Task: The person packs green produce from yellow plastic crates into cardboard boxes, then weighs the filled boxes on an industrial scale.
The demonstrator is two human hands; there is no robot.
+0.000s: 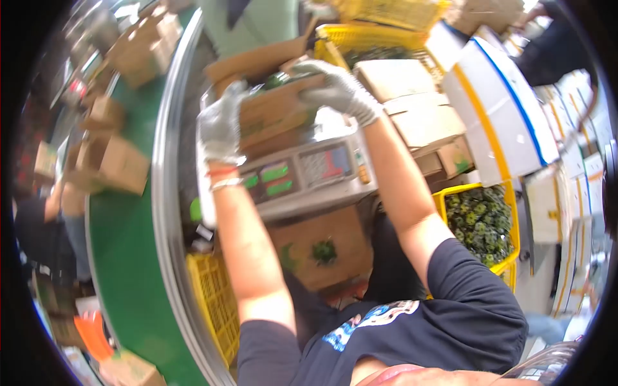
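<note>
An open cardboard box [277, 114] with something green inside sits at a weighing scale [309, 172] with a lit green display. My left hand [222, 125], in a pale knitted glove, grips the box's left end. At the other end, my right hand [338, 90], gloved alike, has its fingers around the upper edge and flap. Motion blur softens both hands, and the fingertips are partly hidden. Below the scale, another cardboard box [344, 235] has a small green clump on it.
A green conveyor belt [122, 238] with a metal rail [168, 212] runs along the left, carrying cardboard boxes. Yellow crates of dark green produce [479, 225] stand right and behind. Flat cardboard boxes [412, 112] and white foam boxes [499, 109] are at right. Another person [48, 225] is across the belt.
</note>
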